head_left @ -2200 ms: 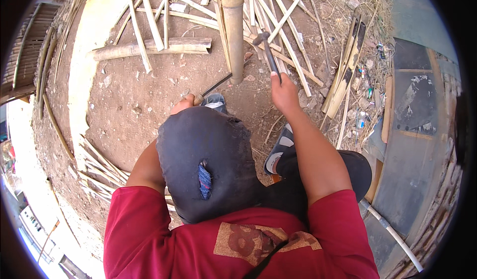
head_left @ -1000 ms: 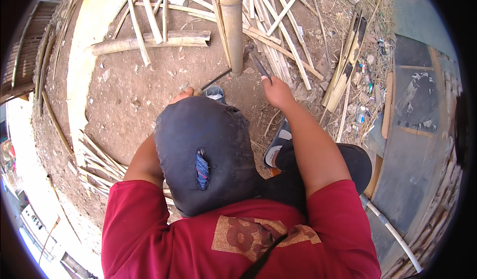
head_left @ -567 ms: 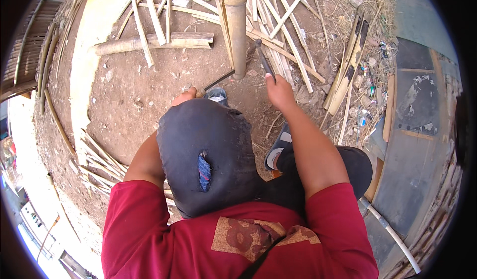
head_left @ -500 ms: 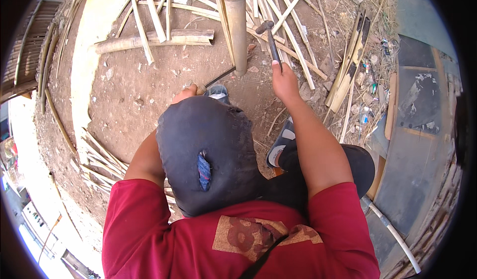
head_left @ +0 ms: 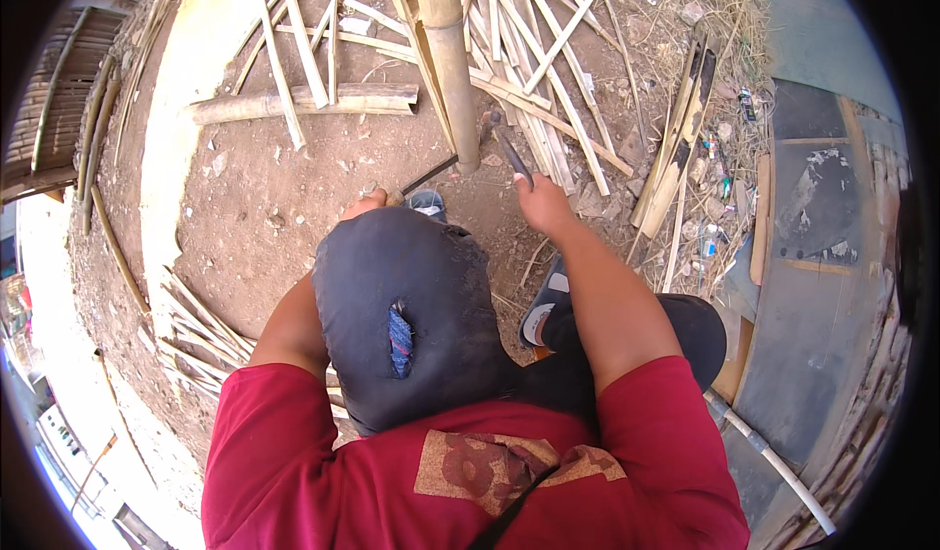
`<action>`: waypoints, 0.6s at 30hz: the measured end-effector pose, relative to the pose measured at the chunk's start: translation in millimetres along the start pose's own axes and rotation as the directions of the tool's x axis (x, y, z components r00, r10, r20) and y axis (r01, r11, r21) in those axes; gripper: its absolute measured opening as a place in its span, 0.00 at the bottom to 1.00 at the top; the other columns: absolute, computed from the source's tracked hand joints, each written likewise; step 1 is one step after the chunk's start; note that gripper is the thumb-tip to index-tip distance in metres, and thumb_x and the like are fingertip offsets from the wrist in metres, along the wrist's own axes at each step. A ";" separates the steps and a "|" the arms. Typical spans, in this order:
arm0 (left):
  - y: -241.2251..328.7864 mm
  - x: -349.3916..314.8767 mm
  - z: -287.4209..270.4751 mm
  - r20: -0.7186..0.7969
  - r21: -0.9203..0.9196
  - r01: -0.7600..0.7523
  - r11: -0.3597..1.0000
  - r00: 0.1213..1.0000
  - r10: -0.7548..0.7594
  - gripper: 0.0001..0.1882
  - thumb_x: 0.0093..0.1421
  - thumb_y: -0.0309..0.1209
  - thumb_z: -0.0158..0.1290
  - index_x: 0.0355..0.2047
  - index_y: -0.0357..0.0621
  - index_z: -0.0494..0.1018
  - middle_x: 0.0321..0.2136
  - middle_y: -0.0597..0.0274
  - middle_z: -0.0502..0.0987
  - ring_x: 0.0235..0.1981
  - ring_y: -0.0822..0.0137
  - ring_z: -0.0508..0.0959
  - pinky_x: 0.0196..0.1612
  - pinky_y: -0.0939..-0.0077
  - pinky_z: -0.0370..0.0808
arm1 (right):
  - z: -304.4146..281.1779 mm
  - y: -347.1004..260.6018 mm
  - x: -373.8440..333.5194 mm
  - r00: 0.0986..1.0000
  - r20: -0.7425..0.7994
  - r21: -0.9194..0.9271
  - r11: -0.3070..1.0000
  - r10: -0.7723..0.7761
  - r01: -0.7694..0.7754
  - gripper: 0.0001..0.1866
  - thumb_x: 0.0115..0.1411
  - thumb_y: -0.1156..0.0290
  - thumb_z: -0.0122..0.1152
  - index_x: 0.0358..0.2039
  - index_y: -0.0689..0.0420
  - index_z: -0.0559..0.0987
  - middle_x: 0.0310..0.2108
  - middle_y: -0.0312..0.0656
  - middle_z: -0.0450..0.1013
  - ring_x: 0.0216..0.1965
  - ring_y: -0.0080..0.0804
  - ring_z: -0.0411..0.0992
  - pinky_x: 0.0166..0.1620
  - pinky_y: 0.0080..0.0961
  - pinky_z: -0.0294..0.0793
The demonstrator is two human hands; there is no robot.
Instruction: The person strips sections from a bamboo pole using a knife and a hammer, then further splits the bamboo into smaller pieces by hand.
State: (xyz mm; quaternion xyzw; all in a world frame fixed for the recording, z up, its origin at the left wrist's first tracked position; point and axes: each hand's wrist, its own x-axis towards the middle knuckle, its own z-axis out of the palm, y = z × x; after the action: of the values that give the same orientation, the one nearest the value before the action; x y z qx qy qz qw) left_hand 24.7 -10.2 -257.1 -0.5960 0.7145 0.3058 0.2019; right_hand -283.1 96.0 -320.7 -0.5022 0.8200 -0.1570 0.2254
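A thick bamboo pole (head_left: pixel 448 61) runs from the top edge down to the dirt in front of me. A dark blade (head_left: pixel 431 173) lies against its near end. My left hand (head_left: pixel 364 203) peeks out past my black cap, closed on the blade's handle. My right hand (head_left: pixel 543 207) grips a dark-handled hammer (head_left: pixel 504 144), whose head sits close beside the pole's end. The cap hides most of my left hand.
Split bamboo strips (head_left: pixel 548 51) are piled across the back. A short log (head_left: pixel 304 105) lies on the dirt at left, and more strips (head_left: pixel 196 325) are bundled by my left elbow. Grey boards (head_left: pixel 813 286) and a white pipe (head_left: pixel 774 462) lie at right.
My right hand lifted the hammer up along the pole half a second ago; now it has come down beside the pole's end. My left hand has stayed put.
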 end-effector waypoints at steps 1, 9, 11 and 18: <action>-4.6 4.8 2.4 0.008 0.024 0.024 0.999 1.000 -0.025 0.25 0.60 0.45 0.57 0.51 0.42 0.71 0.48 0.35 0.79 0.51 0.41 0.81 0.52 0.51 0.78 | -6.1 -7.0 8.4 0.999 -0.024 0.046 0.999 0.026 -0.025 0.26 0.73 0.48 0.48 0.36 0.63 0.76 0.27 0.58 0.77 0.31 0.60 0.76 0.37 0.50 0.72; -10.4 3.6 6.6 -0.008 0.004 0.007 1.000 1.000 -0.007 0.23 0.61 0.44 0.56 0.50 0.42 0.73 0.47 0.39 0.81 0.49 0.43 0.82 0.51 0.52 0.79 | -28.9 -34.8 5.6 0.986 0.126 0.095 0.988 0.109 -0.122 0.27 0.72 0.47 0.47 0.43 0.63 0.77 0.36 0.65 0.78 0.43 0.68 0.76 0.48 0.55 0.74; -8.3 3.1 10.6 0.022 0.035 0.012 0.999 1.000 -0.013 0.22 0.61 0.44 0.56 0.50 0.42 0.73 0.46 0.39 0.81 0.49 0.44 0.82 0.51 0.52 0.79 | -13.5 -12.5 -2.6 0.966 0.237 -0.047 0.994 0.108 -0.100 0.28 0.72 0.47 0.46 0.44 0.64 0.77 0.39 0.65 0.78 0.45 0.69 0.76 0.51 0.55 0.73; -4.1 -1.8 -0.2 0.029 0.091 0.044 0.995 0.998 -0.047 0.21 0.61 0.43 0.56 0.49 0.43 0.74 0.46 0.40 0.82 0.49 0.44 0.82 0.51 0.52 0.79 | -42.3 -29.6 19.9 0.941 0.144 0.360 0.870 0.305 -0.337 0.29 0.72 0.46 0.46 0.38 0.64 0.77 0.31 0.56 0.77 0.34 0.55 0.77 0.37 0.47 0.75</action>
State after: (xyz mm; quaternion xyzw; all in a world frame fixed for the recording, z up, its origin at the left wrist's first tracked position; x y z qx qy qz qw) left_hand 29.1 -9.4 -256.7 -0.5977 0.7104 0.2779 0.2467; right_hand -291.0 66.3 -274.6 -0.3118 0.8359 -0.2523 0.3748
